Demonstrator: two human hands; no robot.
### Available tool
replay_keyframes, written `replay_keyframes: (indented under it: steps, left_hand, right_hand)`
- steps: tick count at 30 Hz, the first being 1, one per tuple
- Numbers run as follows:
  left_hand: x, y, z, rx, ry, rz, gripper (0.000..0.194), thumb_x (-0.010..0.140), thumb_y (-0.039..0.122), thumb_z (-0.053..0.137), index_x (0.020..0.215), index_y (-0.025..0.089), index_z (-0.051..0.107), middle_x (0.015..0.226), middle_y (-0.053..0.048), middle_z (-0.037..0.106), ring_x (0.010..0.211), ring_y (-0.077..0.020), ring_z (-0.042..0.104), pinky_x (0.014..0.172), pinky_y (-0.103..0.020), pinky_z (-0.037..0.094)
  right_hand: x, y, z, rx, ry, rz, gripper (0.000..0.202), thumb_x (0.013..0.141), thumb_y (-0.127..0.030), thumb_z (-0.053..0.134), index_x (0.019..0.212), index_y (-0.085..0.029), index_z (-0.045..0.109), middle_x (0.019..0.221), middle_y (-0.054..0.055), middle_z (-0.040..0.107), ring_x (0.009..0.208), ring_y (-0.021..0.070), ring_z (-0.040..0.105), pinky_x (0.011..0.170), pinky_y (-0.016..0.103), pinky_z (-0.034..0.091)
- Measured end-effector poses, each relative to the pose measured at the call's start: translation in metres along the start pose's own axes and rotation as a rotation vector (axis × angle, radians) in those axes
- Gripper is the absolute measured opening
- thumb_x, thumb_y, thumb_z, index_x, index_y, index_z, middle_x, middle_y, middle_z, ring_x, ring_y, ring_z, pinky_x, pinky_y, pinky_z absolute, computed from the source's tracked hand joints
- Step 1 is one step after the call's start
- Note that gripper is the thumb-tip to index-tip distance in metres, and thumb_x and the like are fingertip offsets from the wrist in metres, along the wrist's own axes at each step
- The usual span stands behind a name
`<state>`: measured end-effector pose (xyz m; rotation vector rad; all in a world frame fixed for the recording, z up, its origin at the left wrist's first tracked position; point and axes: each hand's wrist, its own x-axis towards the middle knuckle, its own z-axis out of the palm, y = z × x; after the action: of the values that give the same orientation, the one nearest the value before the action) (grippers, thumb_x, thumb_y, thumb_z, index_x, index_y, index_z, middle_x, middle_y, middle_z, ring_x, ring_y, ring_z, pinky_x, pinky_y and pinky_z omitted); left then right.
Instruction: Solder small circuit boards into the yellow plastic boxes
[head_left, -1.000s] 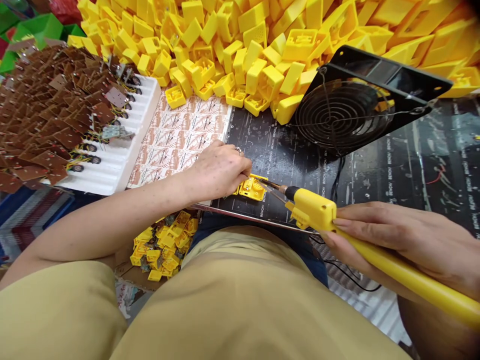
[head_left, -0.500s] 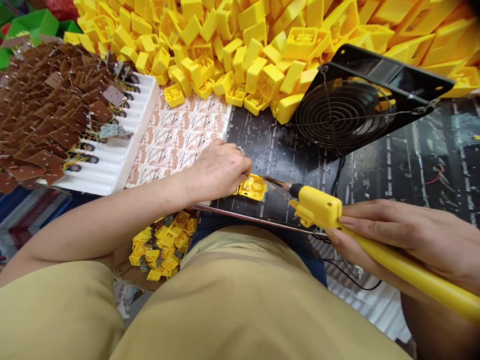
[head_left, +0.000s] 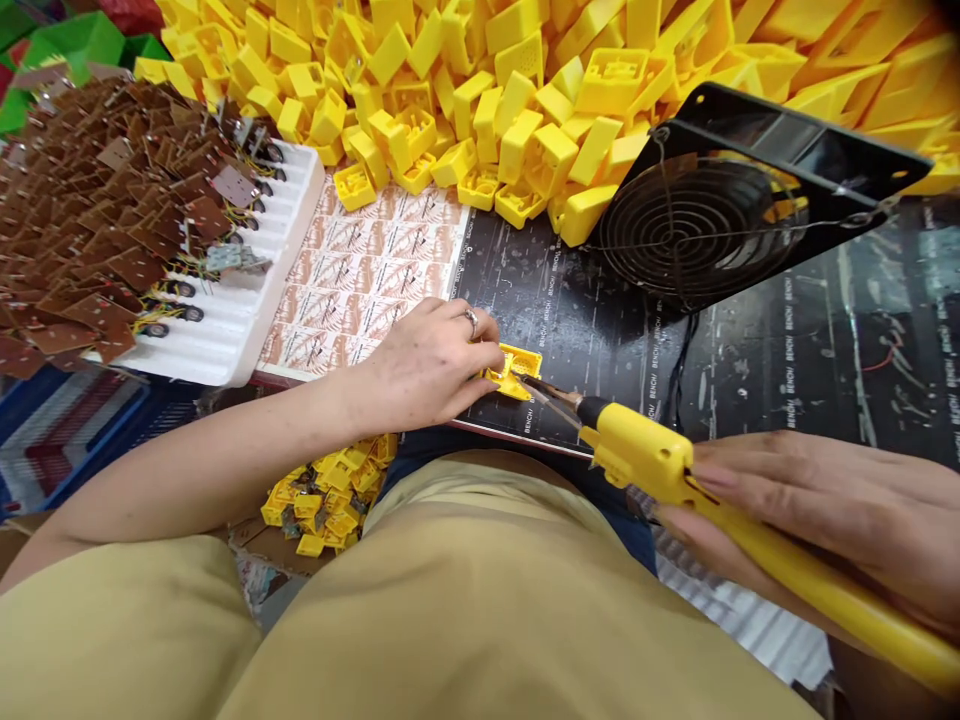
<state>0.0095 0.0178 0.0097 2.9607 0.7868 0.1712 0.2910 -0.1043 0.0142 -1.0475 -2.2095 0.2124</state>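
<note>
Black tabletop (head_left: 574,290): extends ahead of the left hand (head_left: 439,365) and the right hand (head_left: 825,510). Heap of yellow housings (head_left: 442,100): beyond the left hand, far side. Brown circuit boards (head_left: 97,220): piled well off to the left hand's left. Black fan (head_left: 675,240): tilted, ahead of the right hand. Yellow soldering gun (head_left: 649,450): handle gripped in the right hand; from where I stand, its tip reaches the small open casing (head_left: 526,363), contact unclear. Left hand: pinching the casing's left end, casing right at its fingertips.
</note>
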Motion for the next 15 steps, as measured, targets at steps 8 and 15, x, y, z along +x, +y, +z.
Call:
replay_keyframes:
  steps: [8,15]
  left_hand:
    - [-0.002,0.000,0.010,-0.001,0.022,-0.011,0.022,0.093,0.021,0.051,0.083,0.015,0.069,0.103,-0.007,0.071,0.090,-0.0216,0.064,0.080,-0.035,0.048]
    - [0.000,0.001,0.010,-0.039,0.019,-0.028,0.022,0.092,0.020,0.051,0.082,0.016,0.070,0.101,-0.007,0.071,0.090,-0.0212,0.064,0.081,-0.035,0.046]
  right_hand:
    - [0.021,-0.008,0.007,-0.056,-0.031,-0.172,0.018,0.083,-0.019,0.077,0.091,-0.017,0.061,0.078,0.001,0.071,0.075,0.0092,0.069,0.072,0.023,0.060]
    - [0.033,-0.007,0.002,-0.085,-0.170,-0.254,0.008,0.090,-0.019,0.067,0.094,-0.018,0.059,0.080,0.002,0.073,0.075,0.0147,0.071,0.073,0.028,0.061]
